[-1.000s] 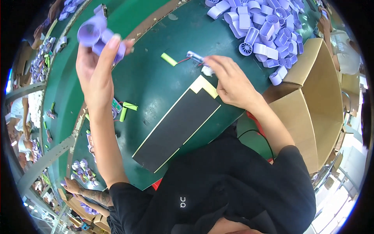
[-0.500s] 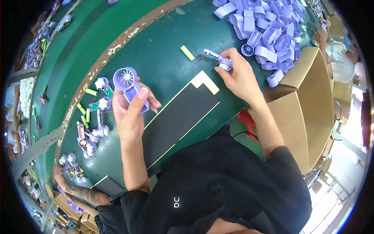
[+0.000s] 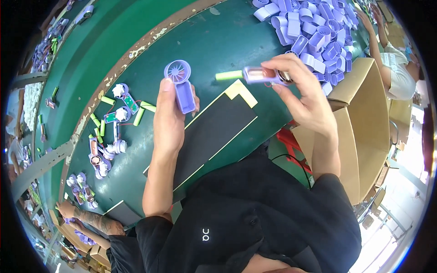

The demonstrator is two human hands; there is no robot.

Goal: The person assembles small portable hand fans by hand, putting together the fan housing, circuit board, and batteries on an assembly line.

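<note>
Purple casing: held above the table [image 3: 214, 43] by the left hand; casing [image 3: 185, 98] has its round grille end away from the wearer and its hollow rectangular end nearer.
Left hand: grasping; hand [image 3: 169, 116] has its thumb along the casing's left side and fingertips showing at its right.
Inner assembly: in the right hand, off to the right of the casing; purple frame [image 3: 250, 75] with a reddish-brown inside.
Right hand: grasping; hand [image 3: 309, 102] pinches the assembly's right end between thumb and fingers.
Green cell: at the assembly's left end; cell [image 3: 229, 75] lies between the two hands, apart from the casing.
Axes: assembly and cell run nearly left-right, cell end toward the casing; casing runs roughly away from the wearer, so the two stand crosswise.
Black mat: on the table, below the hands; mat [image 3: 214, 132] lies slantwise.
Casing pile: far right; pile [image 3: 314, 38].
Cardboard box: right of the right forearm; box [image 3: 375, 123].
</note>
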